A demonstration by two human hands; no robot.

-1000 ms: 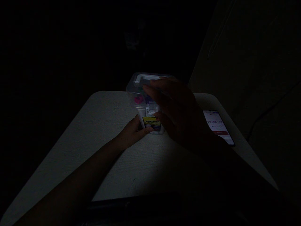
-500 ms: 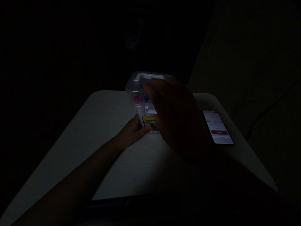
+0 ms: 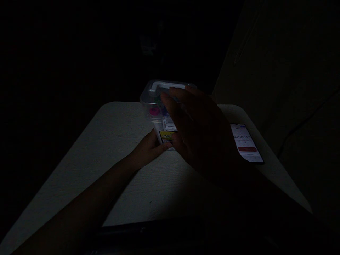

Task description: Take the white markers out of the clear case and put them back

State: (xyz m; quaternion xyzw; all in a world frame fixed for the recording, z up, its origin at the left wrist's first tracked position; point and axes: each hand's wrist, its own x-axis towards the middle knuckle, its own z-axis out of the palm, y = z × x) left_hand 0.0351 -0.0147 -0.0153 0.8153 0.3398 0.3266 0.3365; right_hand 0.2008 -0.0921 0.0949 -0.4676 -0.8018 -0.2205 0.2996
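A clear plastic box (image 3: pixel 148 101) with a white handle on its lid stands at the table's far side. Pink, purple and green pieces show through its wall, too dim to name. On its narrower lower front is a yellow and dark label (image 3: pixel 166 136). My left hand (image 3: pixel 148 148) grips the lower left of the box, thumb lying at the label's bottom edge. Curved over the box's right side is my right hand (image 3: pixel 202 124), fingers across the lid and thumb by the label. It hides the right part of the box; its exact contact is dark.
A lit phone (image 3: pixel 247 145) showing a timer lies on the pale table (image 3: pixel 106 141) at the right, partly behind my right hand. A dark object (image 3: pixel 143 230) lies along the near edge. A wall with a cable (image 3: pixel 305 122) rises on the right.
The box has shifted slightly left. My right hand and wrist now cover more of the phone's left edge. My left hand has barely moved, and the picture is dimmer.
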